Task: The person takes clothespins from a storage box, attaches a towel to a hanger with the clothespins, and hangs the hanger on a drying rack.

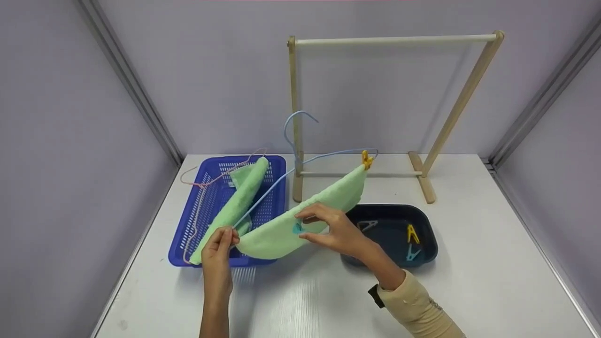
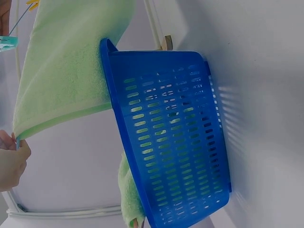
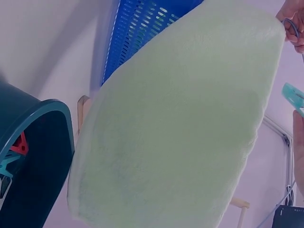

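One end of the green towel is fastened to the blue hanger by a yellow clothespin; the other, apparently unpegged, is pinched against the wire by the left hand, above the tabletop. A teal clothespin is pinched by the right hand, seemingly not yet applied. Nothing is hung on the rack; a second towel is left in the basket.

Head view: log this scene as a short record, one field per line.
Left hand: holds blue hanger beside a corner of green towel
Right hand: pinches teal clip
Opposite towel end: yellow clip on it
Blue basket: second towel, pink hanger
Dark tray: gray clip, spare yellow clip, spare teal clip
Wooden rack: stands behind the tray
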`<state>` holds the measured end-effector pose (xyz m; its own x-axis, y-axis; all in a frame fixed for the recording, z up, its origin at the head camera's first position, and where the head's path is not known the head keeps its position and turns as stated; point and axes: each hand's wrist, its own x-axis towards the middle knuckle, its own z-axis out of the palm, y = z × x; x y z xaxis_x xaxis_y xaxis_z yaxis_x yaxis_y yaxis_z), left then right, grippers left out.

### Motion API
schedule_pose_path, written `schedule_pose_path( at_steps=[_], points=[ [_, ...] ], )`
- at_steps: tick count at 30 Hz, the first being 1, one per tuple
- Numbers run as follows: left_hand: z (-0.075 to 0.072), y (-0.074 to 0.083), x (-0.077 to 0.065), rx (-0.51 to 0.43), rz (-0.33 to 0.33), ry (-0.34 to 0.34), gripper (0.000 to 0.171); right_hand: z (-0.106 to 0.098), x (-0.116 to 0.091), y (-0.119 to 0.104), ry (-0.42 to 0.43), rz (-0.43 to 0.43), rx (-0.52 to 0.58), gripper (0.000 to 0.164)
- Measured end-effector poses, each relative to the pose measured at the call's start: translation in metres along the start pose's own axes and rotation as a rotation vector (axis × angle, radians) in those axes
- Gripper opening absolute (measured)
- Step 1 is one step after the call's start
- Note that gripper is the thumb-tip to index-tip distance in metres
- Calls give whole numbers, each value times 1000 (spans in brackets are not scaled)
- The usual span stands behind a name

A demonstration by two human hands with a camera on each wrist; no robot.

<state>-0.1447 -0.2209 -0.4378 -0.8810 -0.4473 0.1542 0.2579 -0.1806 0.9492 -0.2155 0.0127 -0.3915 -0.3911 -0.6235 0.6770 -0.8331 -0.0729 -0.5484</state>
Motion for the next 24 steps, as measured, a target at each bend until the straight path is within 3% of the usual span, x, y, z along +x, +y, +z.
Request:
schedule_pose_path(
  at_steps=[6,24],
  points=[
    [0,0,1,-2,17,-17,22,2,1,0,-16,5,-6,37],
    [2,0,1,24,-12,0,22,6,3,-2,-19,-2,-1,37]
  ],
)
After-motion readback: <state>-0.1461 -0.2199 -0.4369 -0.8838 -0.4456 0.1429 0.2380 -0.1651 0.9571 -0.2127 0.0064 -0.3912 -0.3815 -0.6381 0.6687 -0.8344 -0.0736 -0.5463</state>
